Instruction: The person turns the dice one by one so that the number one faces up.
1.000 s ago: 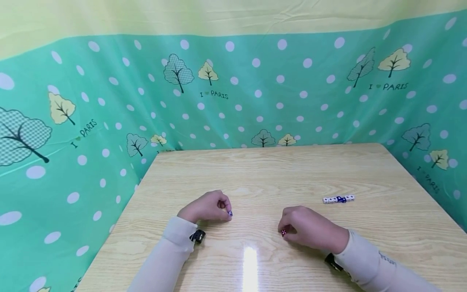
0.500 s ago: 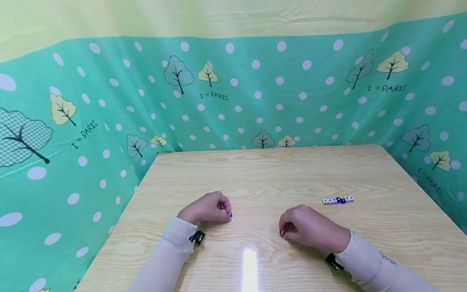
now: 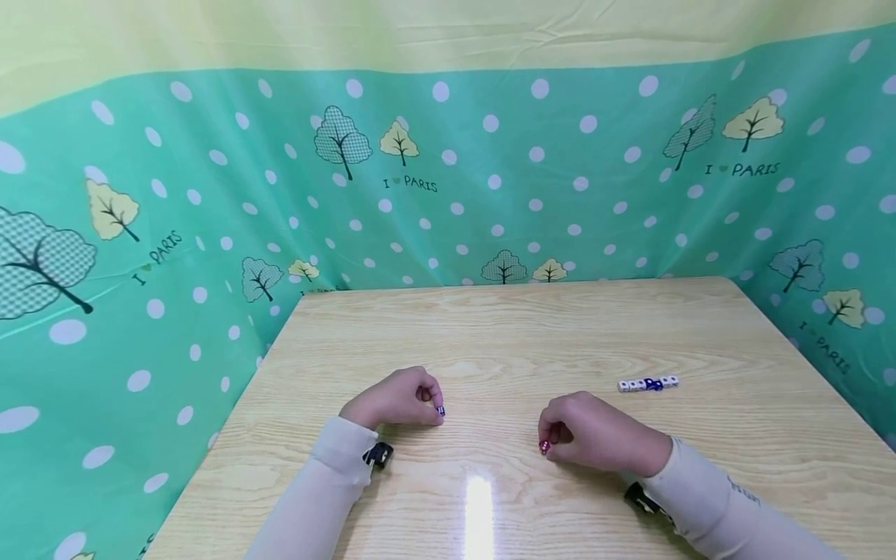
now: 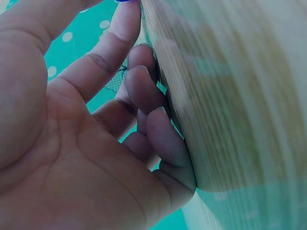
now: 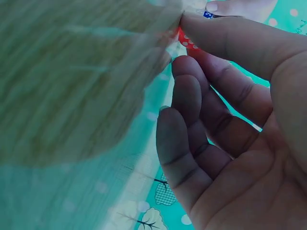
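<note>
Between thumb and index finger, my left hand (image 3: pixel 399 398) pinches a small blue die (image 3: pixel 441 411) at the table surface. In the left wrist view only a sliver of that die shows at the top edge, and the other fingers curl loosely against the wood. My right hand (image 3: pixel 595 434) pinches a red die (image 3: pixel 544 446) with white pips. In the right wrist view the red die (image 5: pixel 186 39) sits between thumb and index finger, partly covered by the thumb. Beyond it appears the blue die (image 5: pixel 208 14) at the left fingertips.
A row of several white and blue dice (image 3: pixel 648 383) lies on the wooden table (image 3: pixel 518 327), beyond my right hand. Green dotted cloth (image 3: pixel 420 210) with printed trees hangs around the table's back and sides. A bright light reflection marks the front middle.
The red die has turned in my right fingers, showing different faces, and that hand has shifted very slightly. My left hand holds its blue die in the same place.
</note>
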A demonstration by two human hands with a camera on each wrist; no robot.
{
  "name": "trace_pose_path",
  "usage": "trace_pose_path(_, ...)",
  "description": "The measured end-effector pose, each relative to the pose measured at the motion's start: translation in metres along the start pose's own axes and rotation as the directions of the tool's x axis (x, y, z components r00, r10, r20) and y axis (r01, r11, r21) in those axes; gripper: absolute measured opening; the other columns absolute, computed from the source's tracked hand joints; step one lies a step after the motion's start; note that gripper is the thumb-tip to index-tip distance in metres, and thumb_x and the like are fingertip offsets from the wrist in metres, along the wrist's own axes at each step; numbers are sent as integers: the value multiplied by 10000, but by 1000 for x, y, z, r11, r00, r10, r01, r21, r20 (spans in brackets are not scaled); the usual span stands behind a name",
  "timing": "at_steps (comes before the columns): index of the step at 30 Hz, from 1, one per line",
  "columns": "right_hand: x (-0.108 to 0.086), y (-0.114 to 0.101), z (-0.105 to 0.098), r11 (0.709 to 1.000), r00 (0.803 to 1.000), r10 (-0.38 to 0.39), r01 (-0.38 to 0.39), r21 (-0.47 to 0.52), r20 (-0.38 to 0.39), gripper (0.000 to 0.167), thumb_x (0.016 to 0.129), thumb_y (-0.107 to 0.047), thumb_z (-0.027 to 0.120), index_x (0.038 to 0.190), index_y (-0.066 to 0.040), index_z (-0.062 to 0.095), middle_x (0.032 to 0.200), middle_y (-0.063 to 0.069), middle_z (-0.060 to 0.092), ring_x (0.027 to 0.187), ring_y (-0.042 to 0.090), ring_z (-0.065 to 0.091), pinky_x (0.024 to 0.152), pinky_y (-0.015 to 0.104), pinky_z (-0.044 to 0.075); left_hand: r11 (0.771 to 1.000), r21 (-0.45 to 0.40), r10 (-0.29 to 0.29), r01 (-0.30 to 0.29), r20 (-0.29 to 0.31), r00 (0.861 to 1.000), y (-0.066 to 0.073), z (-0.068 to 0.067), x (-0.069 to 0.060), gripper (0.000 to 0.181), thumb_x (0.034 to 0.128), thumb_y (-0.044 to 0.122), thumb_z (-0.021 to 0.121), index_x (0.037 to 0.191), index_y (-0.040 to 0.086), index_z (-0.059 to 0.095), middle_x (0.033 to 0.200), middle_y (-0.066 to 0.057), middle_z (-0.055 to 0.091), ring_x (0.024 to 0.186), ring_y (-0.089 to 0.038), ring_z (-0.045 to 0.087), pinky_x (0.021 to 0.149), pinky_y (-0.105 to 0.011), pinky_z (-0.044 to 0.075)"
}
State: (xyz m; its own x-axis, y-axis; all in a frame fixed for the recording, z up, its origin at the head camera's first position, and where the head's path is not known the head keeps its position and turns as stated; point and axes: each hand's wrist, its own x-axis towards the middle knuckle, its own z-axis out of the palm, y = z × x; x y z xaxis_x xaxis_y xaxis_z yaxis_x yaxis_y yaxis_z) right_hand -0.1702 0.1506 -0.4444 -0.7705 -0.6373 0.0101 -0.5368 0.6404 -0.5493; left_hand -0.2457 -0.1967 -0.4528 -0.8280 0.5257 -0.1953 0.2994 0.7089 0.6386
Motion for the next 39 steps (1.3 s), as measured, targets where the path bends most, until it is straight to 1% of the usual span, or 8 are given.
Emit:
trace_pose_path(5,1,0,-1,1000,999,23,-24,18,22,144,867,-142,824,858,-249,729,800,-149,621,732,32,565,648,218,496,1000,1,-7,7,0,1000,1,-1,0,195,808,235,888,815,197,697,924,-27,578,840,-186,515,730,-348,431)
trace_pose_path(9,-1,-3,-2,999,999,29,-29,-23,16,147,856,-183,832,894,-272,722,811,-141,606,742,52,555,657,217,478,1000,-5,-7,7,2,1000,2,-1,-1,195,809,234,887,820,192,697,923,-29,582,839,-187,518,725,-344,436)
trace_pose_path(14,-3,-11,-2,994,1000,-24,23,-109,-7,117,869,-219,828,934,-267,742,837,-137,590,738,52,540,663,211,466,1000,-17,-6,6,5,1000,2,0,0,196,804,231,890,818,188,699,919,-30,580,838,-184,518,721,-336,439)
trace_pose_path(19,-3,-14,0,981,996,-87,80,-177,-33,113,872,-152,806,890,-246,745,839,-137,587,712,18,522,663,200,472,1000,-1,-14,14,3,1000,2,-1,-1,185,809,249,885,814,213,704,926,-11,575,839,-178,520,725,-330,439)
trace_pose_path(23,-3,-14,1,973,992,-118,106,-205,-47,128,870,-114,795,865,-231,743,834,-140,602,711,-4,528,663,191,487,1000,3,-21,21,4,1000,3,-1,-1,184,810,247,883,818,214,702,931,-8,572,837,-178,520,715,-327,439)
trace_pose_path(29,-2,-14,-1,976,991,-120,109,-186,-51,135,866,-117,804,856,-236,742,821,-156,608,716,-13,536,664,191,494,1000,9,-27,27,2,1000,2,-1,-1,184,814,250,883,820,217,702,941,-9,575,844,-176,520,726,-328,437)
trace_pose_path(34,-3,-16,-4,985,994,-98,89,-146,-57,139,864,-129,813,860,-249,741,812,-181,610,722,-25,538,667,196,501,1000,7,-19,19,3,1000,1,-2,-1,184,812,252,882,820,220,701,935,-9,574,843,-180,519,725,-338,435)
trace_pose_path(39,-2,-16,-6,991,995,-89,84,-100,-49,137,862,-125,817,866,-238,739,811,-179,632,729,-12,564,669,202,507,1000,0,-15,15,4,1000,2,-3,-1,184,810,248,881,819,215,701,926,-12,574,839,-182,516,713,-337,435)
